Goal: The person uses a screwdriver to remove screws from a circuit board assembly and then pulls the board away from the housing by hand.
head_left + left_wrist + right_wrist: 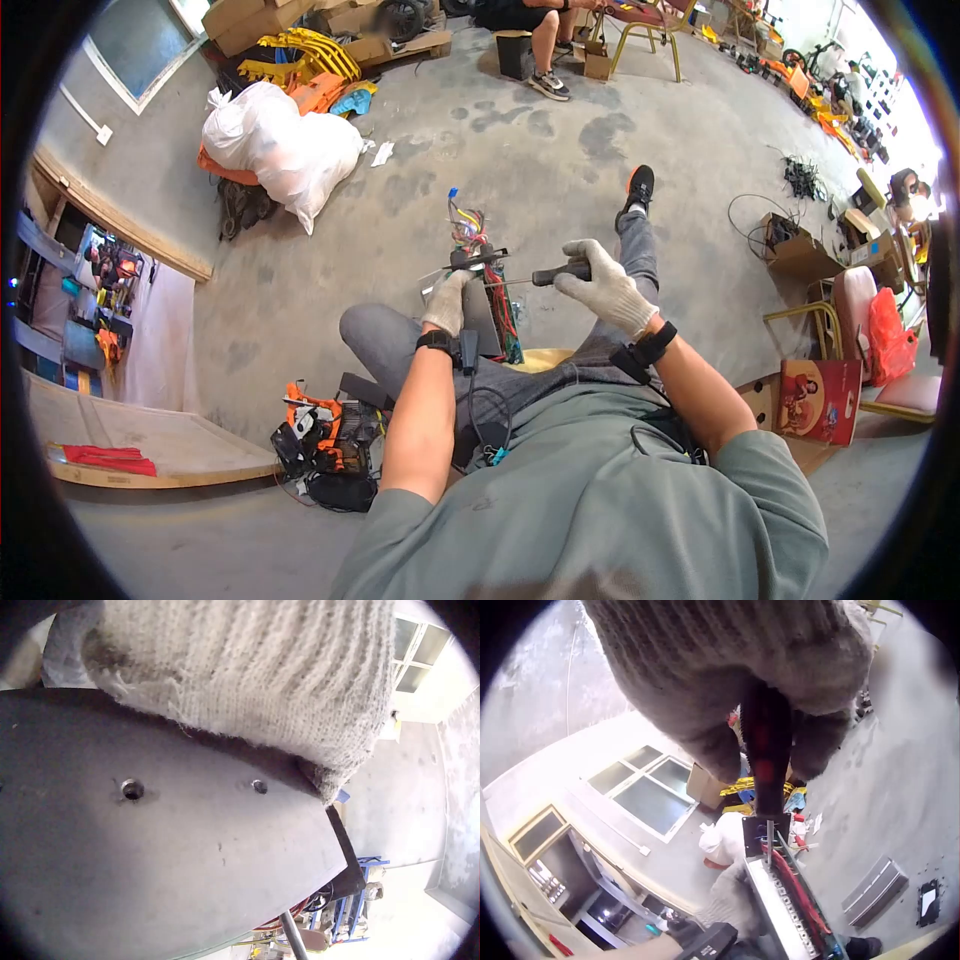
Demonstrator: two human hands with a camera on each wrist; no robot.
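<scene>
A long metal-sided unit (172,847) with screw holes fills the left wrist view; my gloved left hand (447,302) grips it near its upper end. Red wires and a green circuit board (802,900) run along its side in the right wrist view. A black end plate (478,259) crosses its top, with coloured wires (467,222) beyond. My gloved right hand (604,287) holds a dark-handled screwdriver (560,274), its shaft pointing left to the unit by the end plate. Whether the tip touches a screw, I cannot tell.
An orange and black machine (335,440) sits on the floor by my left knee. A white sack (280,145) lies upper left. Boxes and a chair (852,315) stand to the right. Another person's legs (545,45) show at the top.
</scene>
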